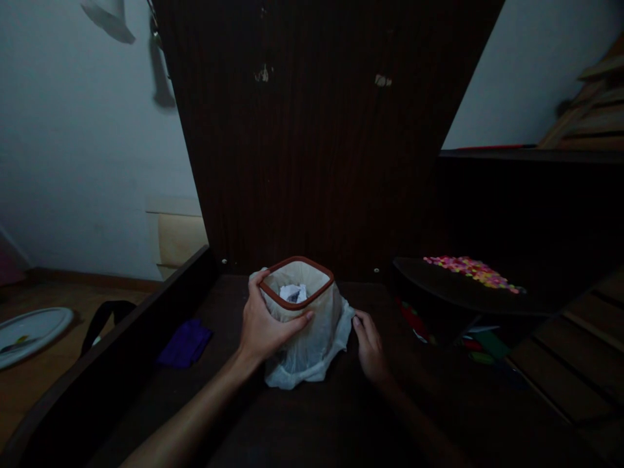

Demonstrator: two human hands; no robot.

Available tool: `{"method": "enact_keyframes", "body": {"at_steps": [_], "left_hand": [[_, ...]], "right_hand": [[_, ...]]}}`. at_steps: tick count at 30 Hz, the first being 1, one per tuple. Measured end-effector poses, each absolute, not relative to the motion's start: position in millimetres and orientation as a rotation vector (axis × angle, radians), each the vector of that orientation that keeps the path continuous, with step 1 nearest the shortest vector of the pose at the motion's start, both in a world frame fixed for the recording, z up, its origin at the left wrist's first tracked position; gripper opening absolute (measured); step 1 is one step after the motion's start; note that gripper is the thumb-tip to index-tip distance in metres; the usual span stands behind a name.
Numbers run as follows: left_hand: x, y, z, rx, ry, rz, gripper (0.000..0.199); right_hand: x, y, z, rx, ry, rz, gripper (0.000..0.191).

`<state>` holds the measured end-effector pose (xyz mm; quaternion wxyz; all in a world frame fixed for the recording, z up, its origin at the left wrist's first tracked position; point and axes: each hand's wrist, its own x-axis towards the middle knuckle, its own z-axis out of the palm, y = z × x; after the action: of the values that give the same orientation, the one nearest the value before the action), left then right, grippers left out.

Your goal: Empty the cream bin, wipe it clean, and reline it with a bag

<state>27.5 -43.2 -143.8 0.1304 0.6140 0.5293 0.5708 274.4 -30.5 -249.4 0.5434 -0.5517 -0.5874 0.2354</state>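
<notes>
A small square trash bin stands on the dark surface in front of me, with a brown rim (327, 290) around its mouth. A thin white plastic bag (307, 351) lines it and hangs down over the outside. Crumpled pale paper (292, 294) lies inside. My left hand (263, 318) grips the bin at its left corner, thumb across the front and fingers at the rim. On the right, my right hand (369, 341) pinches the loose edge of the bag between thumb and fingers. The lower part of the bin is covered by the bag.
A folded purple cloth (185, 342) lies left of the bin. Behind rises a tall dark wooden panel (312, 143). A low dark side board (121, 338) runs along the left. At right, a dark shelf (419, 279) carries a colourful strip of small pieces (472, 272).
</notes>
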Motion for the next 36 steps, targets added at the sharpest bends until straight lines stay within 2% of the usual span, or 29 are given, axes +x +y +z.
{"method": "enact_keyframes", "body": {"at_steps": [6,12,21,23,26,28,36], "left_hand": [[34,-45,-166,1.793,1.525,1.603,0.099],[36,-47,-181,1.770,1.560,1.578,0.103],[35,-57,-193,1.941,1.489,1.560,0.135],[32,-62,-192,1.944,1.432,1.542,0.126],[28,-69,-187,1.878,1.357,1.520,0.093],[26,-73,-183,1.823,1.346,1.509,0.078],[22,-81,-181,1.807,1.431,1.581,0.069]], "right_hand": [[278,-27,-259,-1.313,-1.236,0.513,0.044],[273,-29,-258,-1.277,-1.348,0.468,0.041],[269,-34,-234,-1.102,-1.425,0.475,0.043],[264,-36,-224,-1.031,-1.455,0.499,0.045],[255,-39,-206,-0.917,-1.551,0.540,0.054],[248,-42,-194,-0.864,-1.644,0.557,0.065],[235,-38,-173,-0.912,-1.787,0.639,0.106]]}}
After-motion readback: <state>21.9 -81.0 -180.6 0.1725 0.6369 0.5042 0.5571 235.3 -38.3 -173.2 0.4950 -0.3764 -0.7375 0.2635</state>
